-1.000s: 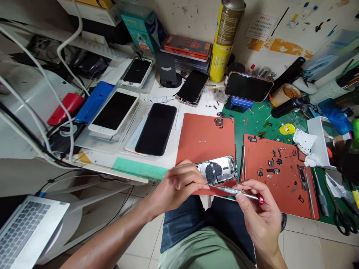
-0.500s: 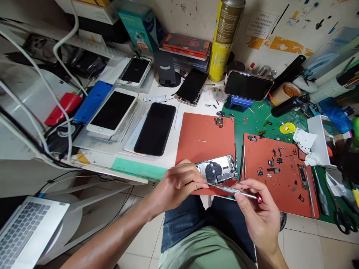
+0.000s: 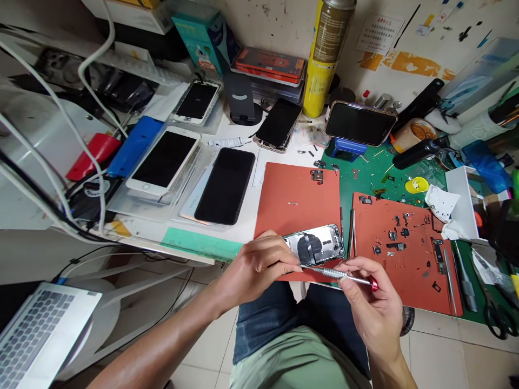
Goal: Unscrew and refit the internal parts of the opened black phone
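My right hand grips a slim silver screwdriver with a red end cap, its shaft pointing left. The tip meets the lower edge of an opened phone housing, silver inside with a round dark patch. My left hand is closed around the left end of that housing, thumb and finger pressed together by the screwdriver tip. Those fingers hide the tip and the housing's left end. The housing lies tilted over the front of a red-brown mat.
A second mat at right carries several small phone parts and tweezers. Scissors lie at the far right. A black phone and a white phone lie at left. A phone on a blue stand and a yellow spray can stand behind.
The view has shifted very slightly. Both hands, the screwdriver and the phone housing stay in nearly the same place.
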{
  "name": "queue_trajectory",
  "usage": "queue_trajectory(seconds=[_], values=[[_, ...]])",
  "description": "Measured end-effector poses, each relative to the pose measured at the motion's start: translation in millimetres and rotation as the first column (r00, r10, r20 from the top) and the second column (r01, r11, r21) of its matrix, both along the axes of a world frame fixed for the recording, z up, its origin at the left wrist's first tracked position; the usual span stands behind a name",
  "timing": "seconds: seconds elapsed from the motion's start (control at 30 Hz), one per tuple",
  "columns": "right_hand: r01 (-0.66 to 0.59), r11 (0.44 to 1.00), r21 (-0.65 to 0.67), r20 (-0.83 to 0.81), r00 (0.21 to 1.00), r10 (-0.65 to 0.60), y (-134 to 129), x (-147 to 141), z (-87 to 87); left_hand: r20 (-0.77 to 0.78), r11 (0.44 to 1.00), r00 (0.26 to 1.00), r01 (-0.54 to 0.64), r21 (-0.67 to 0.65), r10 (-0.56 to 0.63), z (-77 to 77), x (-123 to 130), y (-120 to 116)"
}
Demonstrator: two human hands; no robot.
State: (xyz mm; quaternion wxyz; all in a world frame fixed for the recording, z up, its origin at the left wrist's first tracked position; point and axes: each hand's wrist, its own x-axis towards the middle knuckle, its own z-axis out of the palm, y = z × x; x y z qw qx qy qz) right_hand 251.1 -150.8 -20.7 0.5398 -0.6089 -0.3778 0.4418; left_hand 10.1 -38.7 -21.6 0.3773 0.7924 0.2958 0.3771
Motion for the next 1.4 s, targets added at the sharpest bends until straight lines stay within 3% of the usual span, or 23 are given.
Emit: queue_trajectory(seconds=[0.23,0.93,1.4], values=[[0.080,0.996,-0.041,-0.001,0.997,-0.080,-0.1,-5.4,-2.7,0.016,1.000,1.000,-0.010,0.007,0.010,0.7,1.5,-0.4],[0.033,0.998,-0.058,-0.054,0.998,-0.036,-2.6,-4.8,-6.0,0.065,1.000,0.998,0.002,-0.007,-0.001,-2.0,-1.1,0.0],[-0.026,0.997,0.070,0.184,0.983,0.012,-5.3,-7.7,13.2,-0.011,1.000,1.000,0.012,0.009,-0.012,-6.8,-2.9,-3.4]])
